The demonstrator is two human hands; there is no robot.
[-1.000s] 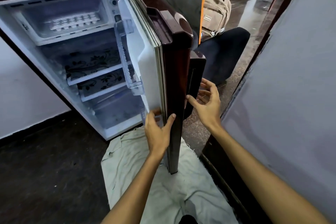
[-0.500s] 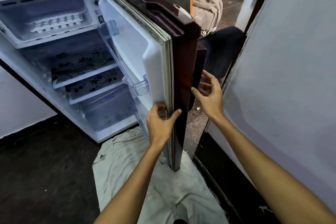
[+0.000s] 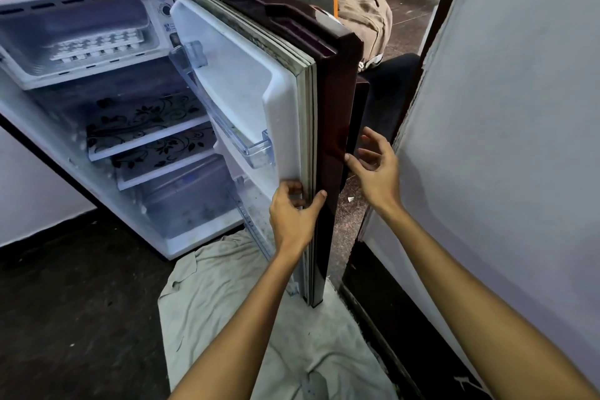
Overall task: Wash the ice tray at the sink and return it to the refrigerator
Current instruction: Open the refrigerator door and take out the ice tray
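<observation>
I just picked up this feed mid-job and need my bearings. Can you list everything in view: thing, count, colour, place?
refrigerator: 1, white inside, dark maroon outside, left, open
door: 1, maroon, white liner, swung half open at centre
ice tray: 1, white, in the top freezer compartment
shelves: 2, clear with black floral print, mid cabinet
door bins: 2, clear, on the door liner
cloth: 1, pale grey, on the dark floor under the door
backpack: 1, beige, behind the door
left hand: 1, grips the door's edge
right hand: 1, fingers spread at the door's outer face
</observation>
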